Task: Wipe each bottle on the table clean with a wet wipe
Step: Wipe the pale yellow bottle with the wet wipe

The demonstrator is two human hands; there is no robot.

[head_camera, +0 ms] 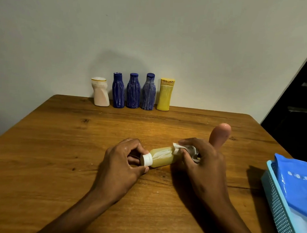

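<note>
A small clear bottle (162, 157) of yellowish liquid lies sideways just above the wooden table (58, 147), white streaks on its side. My left hand (123, 161) pinches its white cap (146, 160). My right hand (202, 160) wraps the bottle's other end and presses a crumpled wet wipe (178, 149) against it. Along the wall at the table's back edge stand a white bottle (100, 92), three blue bottles (118, 90) (133, 90) (148, 91) streaked with white, and a yellow bottle (165, 94).
A light blue mesh basket (278, 199) sits at the table's right edge with a blue wet-wipe pack (295, 179) inside. A pale rounded object (220, 136) stands behind my right hand. A dark opening fills the far right beyond the wall.
</note>
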